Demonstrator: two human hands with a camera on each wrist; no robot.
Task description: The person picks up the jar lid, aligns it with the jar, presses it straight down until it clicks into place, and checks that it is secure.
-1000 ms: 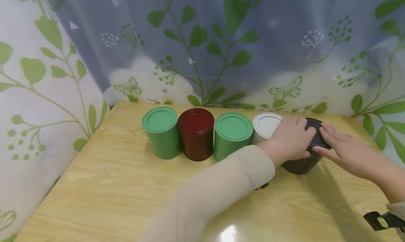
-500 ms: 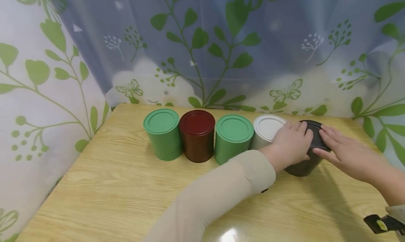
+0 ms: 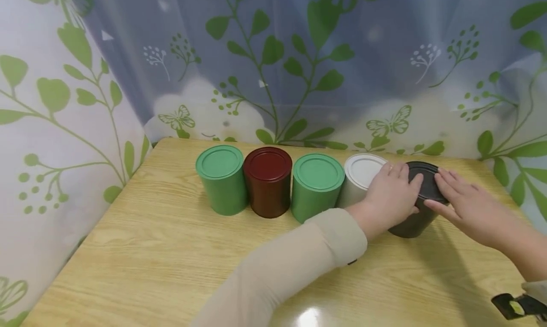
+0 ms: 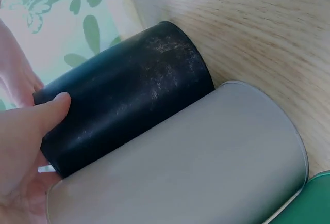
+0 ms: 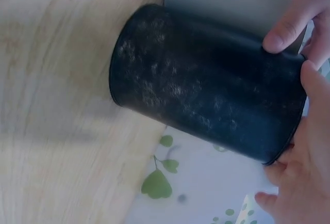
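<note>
A black can stands upright at the right end of a row of cans. My left hand holds its upper left side; in the left wrist view the thumb presses against the can's dark, scuffed wall. From the other side, my right hand holds the top of the can, fingers along the right rim and thumb at the near rim. The right wrist view shows both hands at the lid end of the black can. Beside it stands the white can, partly hidden by my left hand and touching the black can's side.
Further left in the row are a green can, a dark red can and another green can. All rest on a wooden table, with a leaf-patterned curtain behind. My left sleeve crosses the front.
My left fingers have shifted slightly left on the black can, so more of its lid shows. The right hand stays at the rim. The cans keep their places; the view shifts a little.
</note>
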